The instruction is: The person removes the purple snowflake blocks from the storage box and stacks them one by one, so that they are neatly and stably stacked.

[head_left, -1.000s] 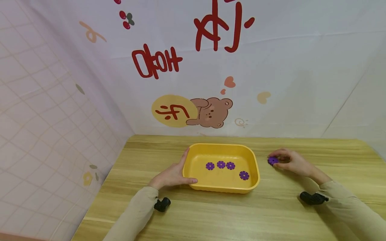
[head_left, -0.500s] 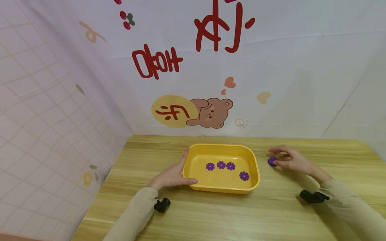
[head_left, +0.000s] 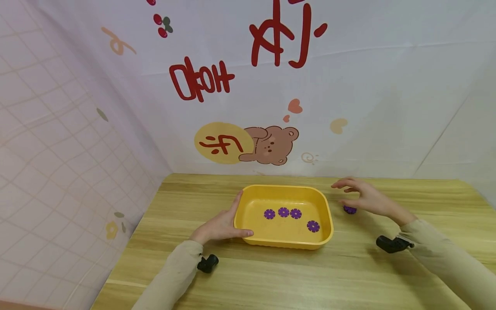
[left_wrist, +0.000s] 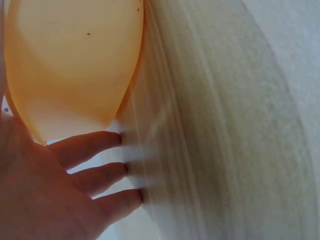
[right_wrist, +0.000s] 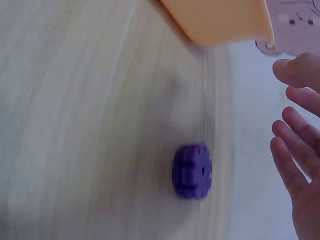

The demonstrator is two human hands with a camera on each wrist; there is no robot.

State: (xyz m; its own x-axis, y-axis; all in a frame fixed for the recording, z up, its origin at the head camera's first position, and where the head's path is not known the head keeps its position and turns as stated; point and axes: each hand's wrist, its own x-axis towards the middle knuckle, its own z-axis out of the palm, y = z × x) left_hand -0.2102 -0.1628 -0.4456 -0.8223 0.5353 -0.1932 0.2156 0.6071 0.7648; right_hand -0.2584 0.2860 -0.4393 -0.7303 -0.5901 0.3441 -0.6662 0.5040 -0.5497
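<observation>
My left hand (head_left: 222,224) holds the left end of a yellow plastic tray (head_left: 286,244), the thumb over its front rim. In the left wrist view, the other fingers (left_wrist: 100,178) spread against the outside of the tray (left_wrist: 75,65), tips near the tabletop. My right hand (head_left: 362,197) hovers to the right of the tray, fingers parted and holding nothing. Below it stands a short stack of purple notched discs (right_wrist: 192,171), partly hidden by the hand in the head view. Several flat purple snowflake discs (head_left: 313,226) lie inside the tray.
The tray stands on a wood-grain table (head_left: 271,275). A white printed cloth (head_left: 387,107) hangs behind the table's back edge, and another with a grid pattern (head_left: 58,172) hangs at the left. A black wrist device (head_left: 393,244) sits by the right sleeve.
My right hand has let go of the purple disc stack, spread its fingers and moved up and left. The stack stays on the table. My left hand and the tray have not moved.
</observation>
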